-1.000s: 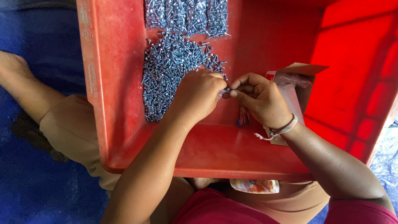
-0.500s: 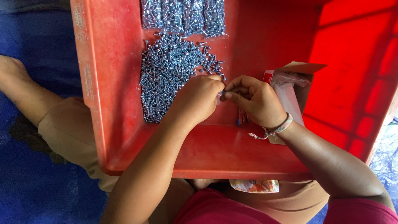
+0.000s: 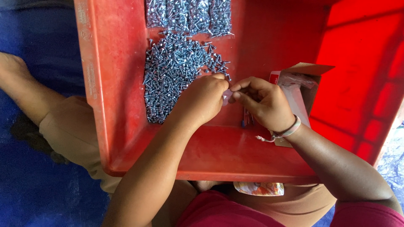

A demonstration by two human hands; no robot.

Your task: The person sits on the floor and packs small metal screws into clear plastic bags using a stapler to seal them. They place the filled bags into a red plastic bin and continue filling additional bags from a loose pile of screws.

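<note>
So we're looking straight down into a big red plastic tub (image 3: pixel 105 105) that sits across the person's lap, and both hands meet right in the middle of it. The left hand (image 3: pixel 202 101) is curled up, fingertips pinched together at the lower right edge of a loose pile of small silver screws (image 3: pixel 172 80). The right hand (image 3: pixel 263 103) is pinched too, thumb and forefinger tips facing the left hand's tips and just about touching them. Between the two sets of fingertips we can make out a small pale bit (image 3: pixel 227 96), probably a tiny clear bag or a scrap of plastic, but honestly it's too small and blurred to tell what it is, or which hand really has the grip on it. The screw pile spreads up and left from the left hand over the tub floor, and further up, at the top edge of the view, we see rows of packed screws in clear bags (image 3: pixel 189 14) lying side by side. Just right of the right hand there's an open cardboard box (image 3: pixel 301 84) with a clear plastic liner showing in its mouth, standing on the tub floor. The right wrist wears a thin braided bracelet (image 3: pixel 286 131). Under the tub we get tan shorts (image 3: pixel 67 130), a red shirt (image 3: pixel 219 212) and a blue tarp (image 3: pixel 38 38) on the ground.
</note>
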